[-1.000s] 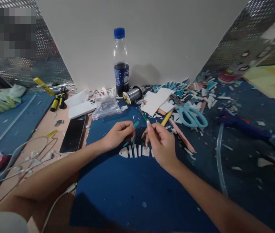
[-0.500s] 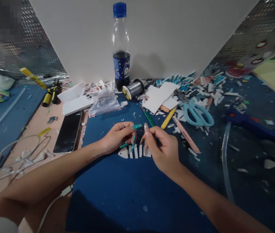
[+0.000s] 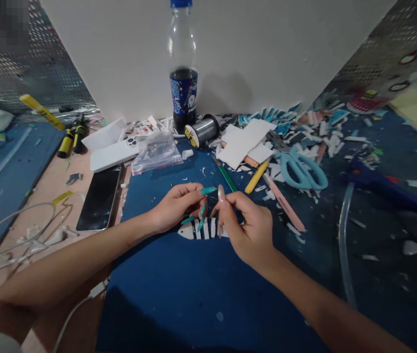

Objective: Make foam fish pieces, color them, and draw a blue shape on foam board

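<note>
My left hand [image 3: 176,206] and my right hand [image 3: 246,225] meet fingertip to fingertip over a blue cutting mat [image 3: 194,289]. Both hands are pinched closed on something too thin to make out, perhaps a thread. Long nails show on both, teal on the left, pale on the right. Just below the fingers lies a row of small white cut pieces [image 3: 203,229] laid out like a fish. A green pen [image 3: 226,177] lies right behind the hands.
A cola bottle [image 3: 183,83] and a spool of wire [image 3: 201,131] stand by the wall. White foam sheets [image 3: 244,143], a yellow pen [image 3: 255,177], blue scissors [image 3: 302,169], a plastic bag [image 3: 156,153], a black phone [image 3: 99,198] and white cables [image 3: 17,230] surround the mat. Scraps litter the right side.
The camera has tilted down, so everything sits higher in view. Both hands stay pinched together over the white pieces, barely shifted.
</note>
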Action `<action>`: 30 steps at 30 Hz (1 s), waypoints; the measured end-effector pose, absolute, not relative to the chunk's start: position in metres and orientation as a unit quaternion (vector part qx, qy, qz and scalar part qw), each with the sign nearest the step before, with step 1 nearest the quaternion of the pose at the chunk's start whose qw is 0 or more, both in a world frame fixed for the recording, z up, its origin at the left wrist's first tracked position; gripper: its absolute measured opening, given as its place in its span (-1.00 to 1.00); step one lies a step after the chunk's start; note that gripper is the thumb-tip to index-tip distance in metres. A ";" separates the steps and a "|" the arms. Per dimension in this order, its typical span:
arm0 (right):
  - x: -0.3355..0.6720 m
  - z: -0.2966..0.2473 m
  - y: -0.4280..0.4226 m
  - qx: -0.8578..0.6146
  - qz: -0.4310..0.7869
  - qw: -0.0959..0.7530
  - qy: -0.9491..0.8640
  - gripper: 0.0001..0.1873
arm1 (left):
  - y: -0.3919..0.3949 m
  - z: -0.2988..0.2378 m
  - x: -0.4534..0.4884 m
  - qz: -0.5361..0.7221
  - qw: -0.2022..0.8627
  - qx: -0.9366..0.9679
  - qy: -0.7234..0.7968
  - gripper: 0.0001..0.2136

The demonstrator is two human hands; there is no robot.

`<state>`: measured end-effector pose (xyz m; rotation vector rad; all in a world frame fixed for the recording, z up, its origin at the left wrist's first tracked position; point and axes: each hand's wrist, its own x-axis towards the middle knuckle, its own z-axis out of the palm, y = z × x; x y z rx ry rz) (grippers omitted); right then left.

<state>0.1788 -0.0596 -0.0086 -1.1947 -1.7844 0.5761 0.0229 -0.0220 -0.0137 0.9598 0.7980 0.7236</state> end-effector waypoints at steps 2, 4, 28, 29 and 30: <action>0.179 -0.009 -0.059 -0.478 0.234 0.443 -0.722 -0.76 | -0.022 -0.014 0.023 0.332 0.752 0.440 0.362 -0.75; 0.179 -0.009 -0.059 -0.479 0.233 0.445 -0.720 -0.77 | -0.023 -0.013 0.023 0.330 0.749 0.441 0.368 -0.75; 0.178 -0.009 -0.059 -0.491 0.250 0.436 -0.712 -0.75 | -0.022 -0.014 0.022 0.331 0.746 0.443 0.371 -0.75; 0.178 -0.009 -0.060 -0.491 0.251 0.434 -0.712 -0.75 | -0.022 -0.014 0.022 0.331 0.745 0.444 0.371 -0.75; 0.178 -0.008 -0.060 -0.493 0.252 0.434 -0.711 -0.75 | -0.022 -0.014 0.022 0.331 0.744 0.446 0.373 -0.75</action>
